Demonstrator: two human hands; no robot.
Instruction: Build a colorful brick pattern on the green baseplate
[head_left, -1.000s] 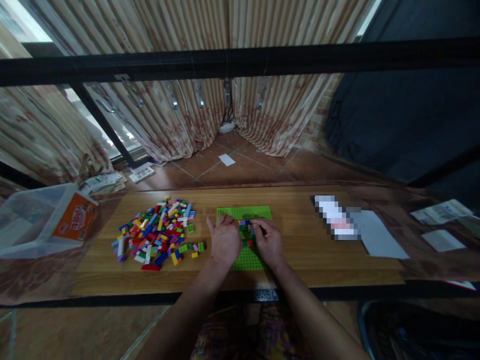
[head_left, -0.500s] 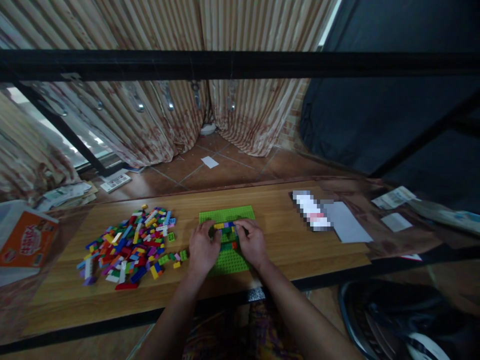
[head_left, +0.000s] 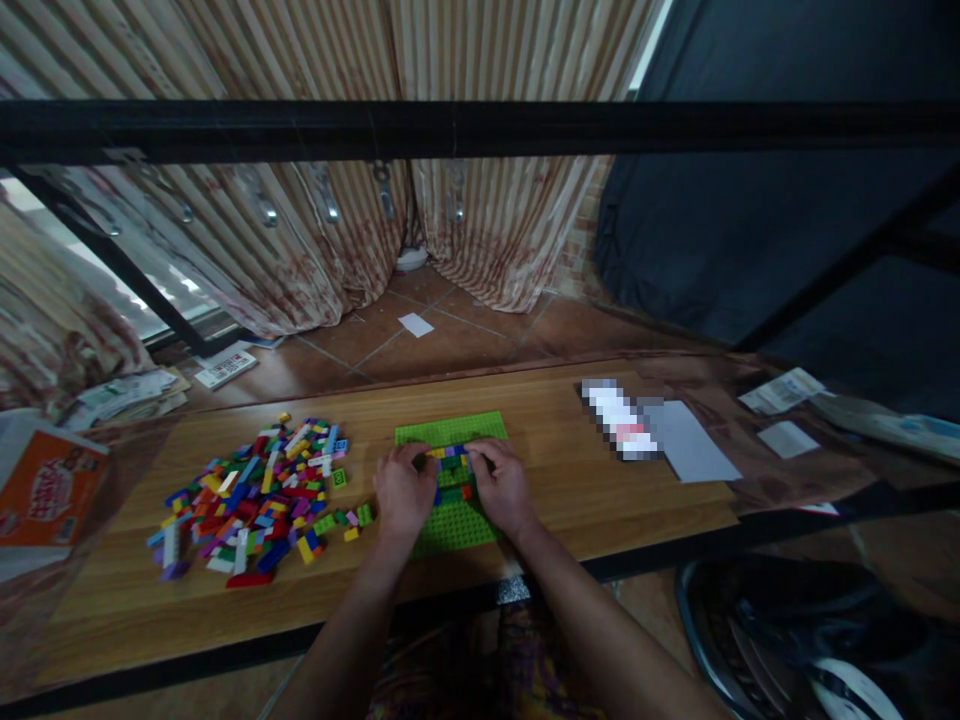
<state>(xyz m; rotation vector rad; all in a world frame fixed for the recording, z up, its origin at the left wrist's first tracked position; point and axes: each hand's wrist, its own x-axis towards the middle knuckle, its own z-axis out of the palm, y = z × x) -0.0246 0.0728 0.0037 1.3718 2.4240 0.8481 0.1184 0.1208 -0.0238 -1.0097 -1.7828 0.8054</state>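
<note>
As hands (head_left: 405,492) (head_left: 504,488) touch bricks (head_left: 453,465), orange label (head_left: 22,470) — lettering (head_left: 51,490) (blurred)

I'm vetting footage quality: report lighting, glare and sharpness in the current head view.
Head view: dim overall, brightest at the left window; dark blue cloth at right shaded; a sheen on the black near edge; bricks on the green baseplate look soft; a pixelated patch hides some detail.
</note>
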